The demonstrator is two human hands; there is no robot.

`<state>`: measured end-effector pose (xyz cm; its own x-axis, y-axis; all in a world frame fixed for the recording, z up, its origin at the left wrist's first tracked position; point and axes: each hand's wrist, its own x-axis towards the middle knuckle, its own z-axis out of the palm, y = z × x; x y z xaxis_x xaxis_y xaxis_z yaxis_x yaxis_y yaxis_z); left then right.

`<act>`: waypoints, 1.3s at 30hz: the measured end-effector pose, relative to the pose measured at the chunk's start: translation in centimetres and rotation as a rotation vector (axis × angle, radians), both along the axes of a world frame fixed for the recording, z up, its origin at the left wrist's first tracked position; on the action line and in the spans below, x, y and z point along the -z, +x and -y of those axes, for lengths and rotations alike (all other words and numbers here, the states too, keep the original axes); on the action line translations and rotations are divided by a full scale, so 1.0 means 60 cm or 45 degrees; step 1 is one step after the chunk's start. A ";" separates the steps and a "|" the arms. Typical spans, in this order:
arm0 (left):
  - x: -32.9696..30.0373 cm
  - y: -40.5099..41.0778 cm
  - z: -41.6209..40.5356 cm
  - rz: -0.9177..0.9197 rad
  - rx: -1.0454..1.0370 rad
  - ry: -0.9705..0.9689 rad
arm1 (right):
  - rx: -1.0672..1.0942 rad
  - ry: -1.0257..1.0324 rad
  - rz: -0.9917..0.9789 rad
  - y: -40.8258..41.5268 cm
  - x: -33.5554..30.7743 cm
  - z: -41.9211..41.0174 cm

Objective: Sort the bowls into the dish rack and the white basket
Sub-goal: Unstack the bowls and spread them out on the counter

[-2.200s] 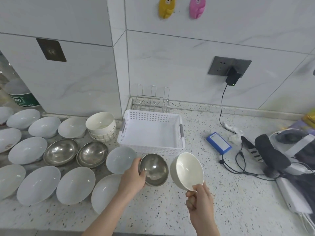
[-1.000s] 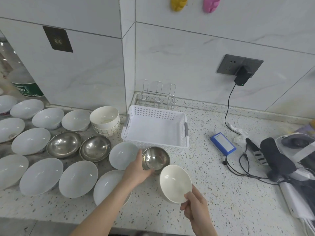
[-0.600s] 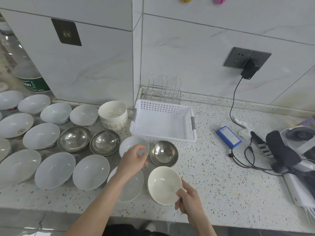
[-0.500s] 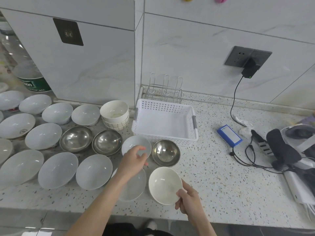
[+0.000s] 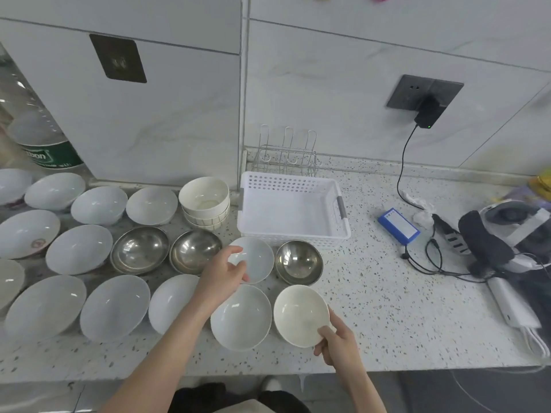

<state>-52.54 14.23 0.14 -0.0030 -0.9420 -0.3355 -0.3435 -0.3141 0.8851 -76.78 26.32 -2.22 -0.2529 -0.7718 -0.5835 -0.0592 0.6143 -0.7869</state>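
The right hand (image 5: 338,342) has its grip clamped on the cream bowl (image 5: 299,314); the left hand (image 5: 222,275), grip apart, hides part of a white bowl (image 5: 256,259).

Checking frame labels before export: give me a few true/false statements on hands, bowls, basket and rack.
1. The white basket holds two bowls. False: no bowl is in it.
2. The right hand grips the cream bowl at its near rim. True.
3. The left hand holds a steel bowl. False: it hovers over a small white bowl; the steel bowl sits beside it on the counter.
4. The dish rack stands behind the basket, with no bowls in it. True.
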 end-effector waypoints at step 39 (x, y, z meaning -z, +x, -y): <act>-0.019 0.179 0.257 -0.305 -0.104 0.232 | 0.024 -0.205 -0.496 0.231 -0.067 0.186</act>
